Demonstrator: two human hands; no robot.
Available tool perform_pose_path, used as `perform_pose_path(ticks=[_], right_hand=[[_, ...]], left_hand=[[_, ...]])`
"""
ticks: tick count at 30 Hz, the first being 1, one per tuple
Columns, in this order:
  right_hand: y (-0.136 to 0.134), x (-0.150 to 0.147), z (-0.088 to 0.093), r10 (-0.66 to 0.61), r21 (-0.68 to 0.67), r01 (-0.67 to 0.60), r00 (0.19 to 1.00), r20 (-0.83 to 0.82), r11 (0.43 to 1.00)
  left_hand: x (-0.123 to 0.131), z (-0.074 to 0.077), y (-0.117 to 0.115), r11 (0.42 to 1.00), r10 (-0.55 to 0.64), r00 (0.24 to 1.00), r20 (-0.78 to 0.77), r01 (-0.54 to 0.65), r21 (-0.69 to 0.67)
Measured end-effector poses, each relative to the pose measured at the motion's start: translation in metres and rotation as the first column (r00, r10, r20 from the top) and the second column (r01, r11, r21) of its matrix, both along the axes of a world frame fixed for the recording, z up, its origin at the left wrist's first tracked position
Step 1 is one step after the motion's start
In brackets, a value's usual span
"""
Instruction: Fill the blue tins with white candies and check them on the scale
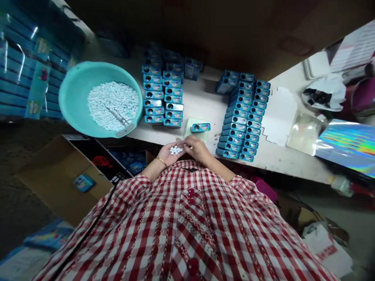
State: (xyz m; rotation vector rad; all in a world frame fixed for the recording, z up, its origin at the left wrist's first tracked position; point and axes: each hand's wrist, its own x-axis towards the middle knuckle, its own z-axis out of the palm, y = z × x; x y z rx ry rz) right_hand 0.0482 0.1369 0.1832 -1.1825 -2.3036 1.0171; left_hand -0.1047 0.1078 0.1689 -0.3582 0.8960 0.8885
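My left hand (pixel 165 154) lies palm up near the table's front edge, cupped around a small heap of white candies (pixel 176 150). Over its fingertips comes my right hand (pixel 198 149), its fingers bent and drawn together beside the heap. Whether those fingers pinch a candy is hidden. Just beyond the hands, a blue candy tin (pixel 200 127) with a dark round opening in its top rests on a pale green flat scale or pad (pixel 190 134). At the left, a turquoise basin (pixel 77 93) contains many more candies and a metal tool with a long handle (pixel 117 114).
Blue tins stand in rows left of the pad (pixel 154 95) and right of it (pixel 243 113). A large cardboard box (pixel 228 35) walls off the back. Wrapped blue packs (pixel 26 74) are stacked far left. Below the table, an open carton (pixel 58 171) holds a blue pack.
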Motion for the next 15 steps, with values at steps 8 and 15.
perform_pose_path(ticks=[8,15], right_hand=[[0.055,0.044,-0.006,-0.189,0.067,0.193,0.98,-0.064,0.979],[0.051,0.055,-0.011,-0.152,0.188,0.142,0.988,0.038,0.972]], left_hand=[[0.037,0.005,0.045,0.996,0.059,0.995,-0.076,-0.054,0.075],[0.015,-0.041,0.016,0.994,0.026,0.984,-0.179,-0.044,-0.096]])
